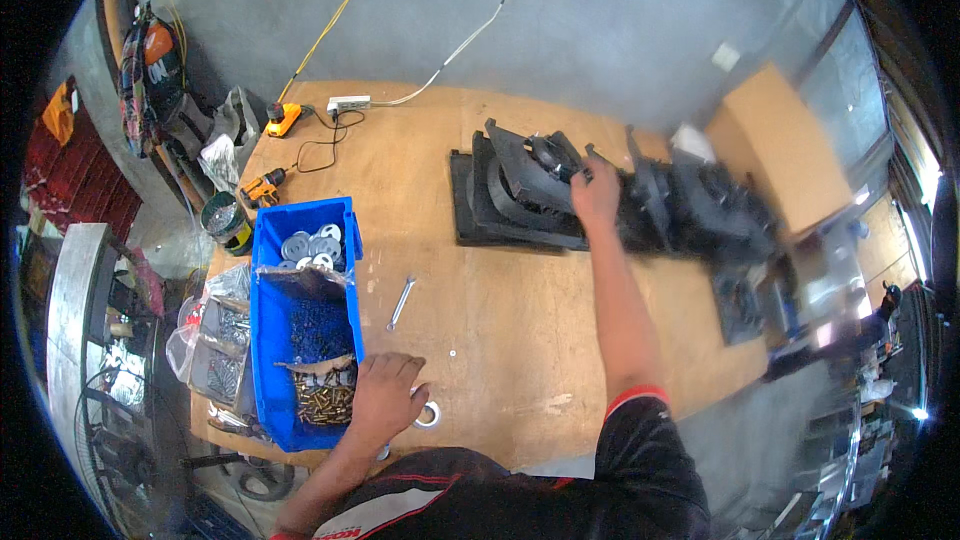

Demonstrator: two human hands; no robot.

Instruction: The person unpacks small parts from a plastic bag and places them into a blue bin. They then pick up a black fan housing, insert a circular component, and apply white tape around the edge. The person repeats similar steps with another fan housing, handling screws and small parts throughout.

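The right hand (596,190) was stretched far across the wooden desk (500,340), its fingers closed over the upper edge of a black moulded part (530,175) in the row of black parts (690,205) stacked near the far side. Those parts looked stiff, light plastic, angular and awkward, so a rim or edge seemed the sensible place to grip. Meanwhile the left hand (385,395) lay near the front edge, fingers curled down flat, just beside the blue bin (268,340) of screws and washers; whether it had anything pinched I couldn't tell. A metal washer (430,414) sat touching that hand, and a small wrench (400,303) lay apart in the middle. A cardboard box (785,145) stood beyond the black stack.
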